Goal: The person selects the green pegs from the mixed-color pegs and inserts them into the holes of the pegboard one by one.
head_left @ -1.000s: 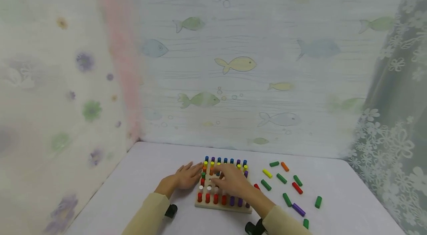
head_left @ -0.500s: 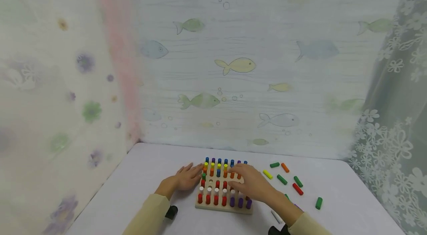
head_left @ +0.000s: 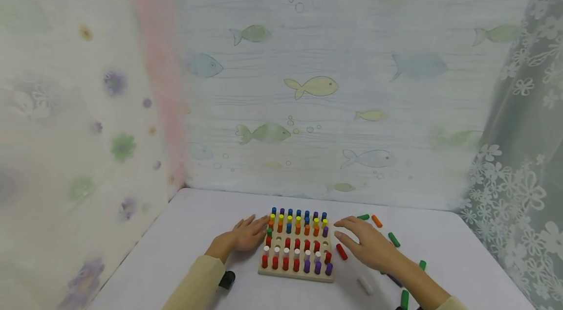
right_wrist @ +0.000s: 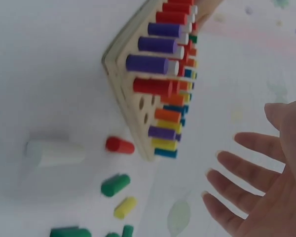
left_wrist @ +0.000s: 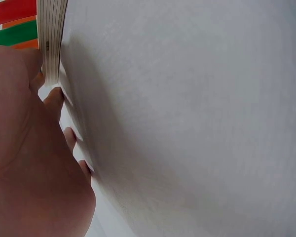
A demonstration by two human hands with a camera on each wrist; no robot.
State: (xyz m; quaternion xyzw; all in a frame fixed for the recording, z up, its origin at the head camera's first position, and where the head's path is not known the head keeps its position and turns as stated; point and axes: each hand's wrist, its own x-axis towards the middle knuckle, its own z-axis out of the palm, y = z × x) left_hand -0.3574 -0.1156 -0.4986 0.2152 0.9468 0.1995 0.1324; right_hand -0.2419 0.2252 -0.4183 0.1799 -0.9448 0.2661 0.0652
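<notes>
**Beside the pegboard, both hands lie open**

On the white bench (head_left: 184,246) stands a wooden pegboard (head_left: 295,273), filled with upright coloured pegs: blue at the far row, then yellow and orange, red in the middle, white behind a near row of red and purple. A few holes in the middle of the board show bare.

At the board's left edge rests the left hand (head_left: 246,234), flat on the bench, fingers straight and touching the side of the board. It holds nothing. The left wrist view shows the fingertips (left_wrist: 54,96) against the board's layered edge (left_wrist: 52,39), with red, green and orange pegs just visible beyond.

To the right of the board hovers the right hand (head_left: 367,246), palm down, fingers spread and relaxed, gripping nothing. In the right wrist view its fingers (right_wrist: 241,192) are splayed in the air, well clear of the board (right_wrist: 133,113).

Just beside the board's right edge, between it and the right hand, a loose red peg (head_left: 341,251) lies on its side. A white peg (head_left: 364,284) lies nearer the person, apart from the board. Farther right are scattered loose pegs: an orange one (head_left: 377,221), a green one (head_left: 393,239) next to it, another green (head_left: 422,265) and one more green (head_left: 404,298) near the right forearm. A purple peg (head_left: 394,280) shows partly under the wrist.

Fish-patterned cloth (head_left: 312,86) hangs behind the bench.
</notes>
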